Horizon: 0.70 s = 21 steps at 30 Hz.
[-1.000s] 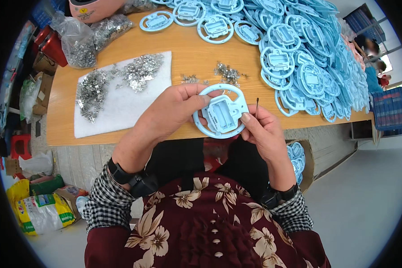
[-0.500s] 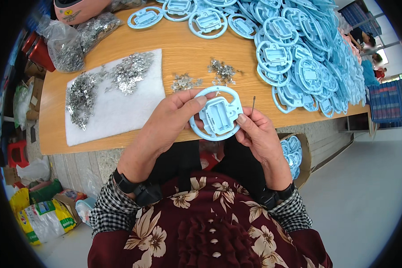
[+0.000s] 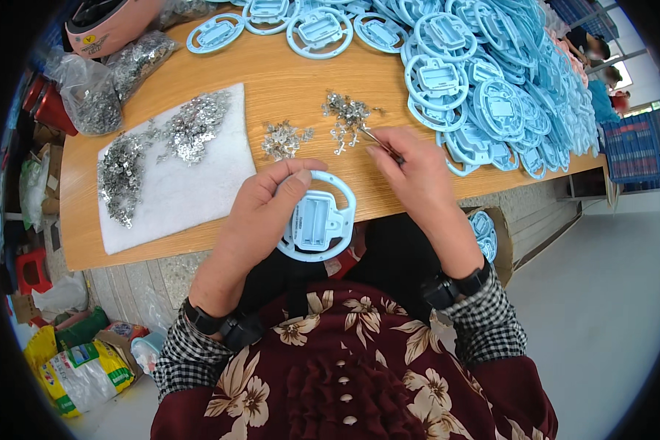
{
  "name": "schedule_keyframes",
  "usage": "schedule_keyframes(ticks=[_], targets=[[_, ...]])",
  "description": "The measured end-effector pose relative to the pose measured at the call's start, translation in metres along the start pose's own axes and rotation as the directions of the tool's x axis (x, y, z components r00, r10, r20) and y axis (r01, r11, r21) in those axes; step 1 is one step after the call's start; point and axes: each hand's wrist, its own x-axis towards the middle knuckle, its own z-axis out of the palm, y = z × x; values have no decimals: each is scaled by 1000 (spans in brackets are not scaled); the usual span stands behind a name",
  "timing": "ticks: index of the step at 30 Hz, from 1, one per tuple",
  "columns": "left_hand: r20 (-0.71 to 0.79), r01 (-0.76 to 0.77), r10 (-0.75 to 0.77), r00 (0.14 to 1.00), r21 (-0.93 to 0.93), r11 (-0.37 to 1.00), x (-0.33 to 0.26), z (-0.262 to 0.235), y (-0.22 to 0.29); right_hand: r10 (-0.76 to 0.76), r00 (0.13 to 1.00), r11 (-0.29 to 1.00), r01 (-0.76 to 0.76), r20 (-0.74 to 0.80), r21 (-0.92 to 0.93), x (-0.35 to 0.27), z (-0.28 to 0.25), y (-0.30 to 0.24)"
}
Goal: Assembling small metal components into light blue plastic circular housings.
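Pale blue plastic makes up the ring [image 3: 315, 220], a wheel shape with a boxy recessed centre, which is now lower and nearer the lap than half a second ago. The left hand [image 3: 264, 213] still grips its upper left rim, thumb on top and fingers closed. The right hand [image 3: 418, 172] has left the ring and reached over the table [image 3: 293, 88] — its fingers closed round a thin metal tool [image 3: 378, 139], earlier held upright and now slanting to the edge of a loose metal heap [image 3: 345, 110]. Whether the tip touches a piece I cannot tell.

The heap's pieces are small, shiny and flat; a smaller cluster [image 3: 284, 139] lies beside it on smooth wood grain. Two larger mounds of silvery pieces rest on a soft white pad [image 3: 183, 205].

Clear, crinkled bags — one upright [image 3: 92, 95], one slumped [image 3: 141, 62] — hold more metal pieces. Similar blue parts overlap in a big pile [image 3: 502, 103], and others sit inside a cardboard box [image 3: 504, 246] below the table edge.
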Motion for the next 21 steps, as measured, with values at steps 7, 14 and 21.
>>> schedule_keyframes(ticks=[7,14,21], targets=[[15,-13,13,1000,32,999,0,3,1,-83,995,986,91,61,-140,18,13,5],[-27,-60,68,997,243,968,5,15,4,162,975,986,-166,150,17,10,-2,-3],[-40,-141,182,982,479,867,20,27,11,216,952,876,-286,215,388,-4,-10,-31]])
